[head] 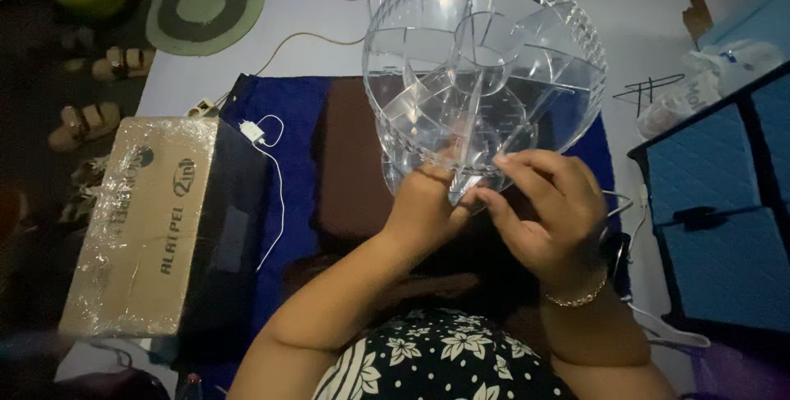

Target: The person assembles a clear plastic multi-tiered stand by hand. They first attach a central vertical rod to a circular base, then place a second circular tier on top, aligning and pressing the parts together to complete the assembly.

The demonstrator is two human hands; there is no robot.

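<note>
One clear plastic divided tray (484, 54), round, faceted rim, compartments empty, tilted up above a blue mat (288, 120). Two hands: left hand (424, 202) closed on its lower edge, right hand (547, 211) curled, fingertips pinching the same edge. One wrapped cardboard box (140, 227) at left.

The divided tray (485, 46) is showing clear, glossy faceted plastic; the cardboard box (140, 227) is wearing shiny film wrap; the blue cloth (292, 169) is appearing matt.

Both hands, left hand (424, 202) and right hand (547, 215), at the near rim of the divided tray (485, 62); cardboard box (144, 223) lies off to the left, charger (253, 131) between them.
</note>
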